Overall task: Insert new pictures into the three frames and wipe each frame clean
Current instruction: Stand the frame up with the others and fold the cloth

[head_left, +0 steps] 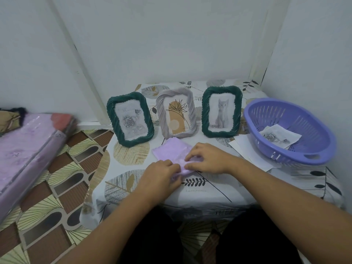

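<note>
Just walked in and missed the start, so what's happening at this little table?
A person sits at the table, both hands on a lilac cloth. The left hand and right hand pinch its near edge, as if folding it. Behind it stand three frames: a green frame with roses, a grey frame and a green frame with a kitten. A purple basket holds a loose picture.

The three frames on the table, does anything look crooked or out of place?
Mostly tidy. The left green frame seems to lean askew beside the grey frame and right green frame. White papers lie partly under the purple basket.
</note>
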Motion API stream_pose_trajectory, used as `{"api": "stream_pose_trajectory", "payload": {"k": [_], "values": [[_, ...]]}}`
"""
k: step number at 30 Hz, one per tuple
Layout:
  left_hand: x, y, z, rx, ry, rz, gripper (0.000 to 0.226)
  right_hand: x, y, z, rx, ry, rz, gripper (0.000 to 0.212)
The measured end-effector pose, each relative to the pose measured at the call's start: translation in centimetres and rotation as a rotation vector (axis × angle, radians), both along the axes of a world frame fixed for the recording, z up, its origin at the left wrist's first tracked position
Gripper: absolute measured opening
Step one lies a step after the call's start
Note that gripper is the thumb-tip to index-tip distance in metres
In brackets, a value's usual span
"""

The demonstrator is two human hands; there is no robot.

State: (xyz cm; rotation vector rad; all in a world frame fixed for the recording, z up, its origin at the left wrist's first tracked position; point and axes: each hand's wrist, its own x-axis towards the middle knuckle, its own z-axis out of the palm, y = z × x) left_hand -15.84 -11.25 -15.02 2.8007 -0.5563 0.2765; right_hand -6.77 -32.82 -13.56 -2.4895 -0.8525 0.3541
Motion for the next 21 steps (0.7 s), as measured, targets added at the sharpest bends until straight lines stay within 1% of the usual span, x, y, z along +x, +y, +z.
{"api": "stream_pose_trajectory", "payload": {"k": [2,3,4,6,7,8,11,13,16,17,19,21], "values": [[-0.4,0.2,0.6,-0.079,0.062,0.059,0.022,-0.1,-0.4,0.8,-0.021,0.084,0.027,0.052],[-0.4,0.6,0.9,-0.136,0.1,0.094,0.019,-0.1,-0.5,1.2,-0.051,0.117,0.045,0.051],[-0.4,1.0,1.1,-0.188,0.135,0.124,0.019,0.0,-0.6,1.5,-0.084,0.121,0.062,0.044],[-0.2,1.8,1.4,-0.307,0.185,0.185,0.019,0.2,-0.4,1.8,-0.11,0.074,0.057,0.021],[-0.1,2.1,1.4,-0.373,0.202,0.217,0.017,0.4,-0.3,2.0,-0.09,0.071,0.036,0.014],[0.0,2.4,1.5,-0.434,0.218,0.25,0.015,0.4,-0.2,2.2,-0.05,0.097,0.008,0.011],[0.5,3.3,1.6,-0.537,0.22,0.351,0.014,0.4,0.5,2.6,0.122,0.22,-0.059,0.015],[1.1,3.8,1.6,-0.618,0.214,0.404,0.014,0.6,1.2,2.4,0.176,0.216,-0.113,0.021],[2.1,4.2,1.3,-0.713,0.205,0.478,0.01,1.3,2.5,1.5,0.26,0.218,-0.264,0.015],[2.4,4.2,1.2,-0.731,0.208,0.493,0.011,1.5,2.8,1.2,0.283,0.235,-0.314,0.019],[2.9,4.1,1.1,-0.784,0.237,0.497,0.018,1.6,3.2,0.3,0.287,0.241,-0.383,0.026],[3.2,4.1,0.9,-0.772,0.266,0.496,0.028,1.5,3.4,-0.2,0.282,0.233,-0.432,0.03]]}}
